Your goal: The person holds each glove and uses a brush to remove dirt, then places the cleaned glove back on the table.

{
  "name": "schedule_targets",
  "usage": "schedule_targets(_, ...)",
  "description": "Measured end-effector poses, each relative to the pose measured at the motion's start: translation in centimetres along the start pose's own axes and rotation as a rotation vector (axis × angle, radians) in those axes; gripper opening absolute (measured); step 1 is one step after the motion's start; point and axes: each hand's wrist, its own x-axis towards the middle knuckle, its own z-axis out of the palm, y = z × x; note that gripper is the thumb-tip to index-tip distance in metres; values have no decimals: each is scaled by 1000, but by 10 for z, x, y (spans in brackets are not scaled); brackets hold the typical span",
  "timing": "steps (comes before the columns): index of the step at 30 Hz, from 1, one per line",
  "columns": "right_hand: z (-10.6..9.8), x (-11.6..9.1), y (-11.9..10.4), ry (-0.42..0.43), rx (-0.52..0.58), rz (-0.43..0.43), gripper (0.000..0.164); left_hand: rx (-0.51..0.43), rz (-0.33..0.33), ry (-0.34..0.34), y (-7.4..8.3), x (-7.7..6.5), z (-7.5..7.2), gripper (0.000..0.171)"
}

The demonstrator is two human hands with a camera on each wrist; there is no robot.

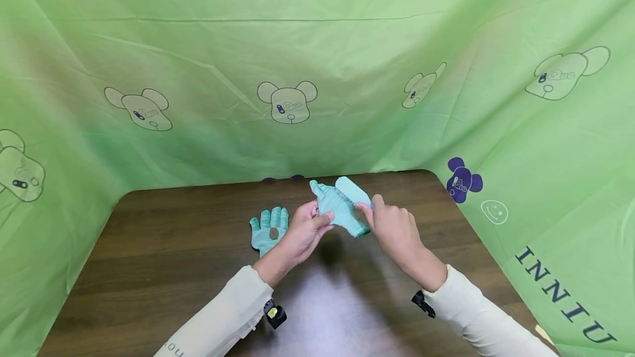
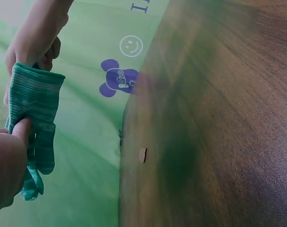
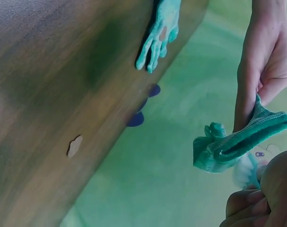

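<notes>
My left hand (image 1: 305, 236) grips a teal knitted glove (image 1: 339, 209) in the air, thumb on top near its middle. In the right wrist view the glove's cuff (image 3: 256, 135) gapes toward the right hand. My right hand (image 1: 397, 230) holds a light-blue brush (image 1: 353, 190) with a flat, rounded head. Its edge lies along the glove's upper side in the head view. A second teal glove (image 1: 268, 227) lies palm up on the table, fingers pointing away, with a round brown patch (image 1: 274, 233) on its palm. My left wrist overlaps its cuff.
The dark wooden table (image 1: 173, 258) ends at a green curtain (image 1: 213, 142) printed with bear heads, which rises at the back and both sides. A small brown scrap (image 3: 74, 145) lies on the tabletop close to the back edge. Black wrist straps sit below both sleeves.
</notes>
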Motion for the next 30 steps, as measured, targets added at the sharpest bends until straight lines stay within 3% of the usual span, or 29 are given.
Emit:
schedule_targets(5, -5, 0, -3, -11, 31, 29, 66, -4, 4, 11, -3, 1, -2, 34)
schedule_targets(10, -11, -6, -14, -77, 96, -75, 63, -7, 27, -25, -1, 4, -3, 39)
schedule_targets(12, -9, -6, -16, -53, 75, -103, 62, -11, 38, -38, 1, 5, -2, 41)
schedule_targets(18, -4, -2, -6, 41, 6, -70, 64, -26, 16, -34, 2, 4, 0, 45)
schedule_targets(22, -3, 1, 10, 52, -9, 0, 67, -47, 2, -20, 3, 1, 0, 33)
schedule_targets(25, -5, 2, 19, 41, 13, 64, 68, -79, 18, 10, 6, 0, 0, 9)
schedule_targets(30, -15, 2, 6, -49, 117, 7, 67, -64, 26, 13, 11, 1, 1, 8)
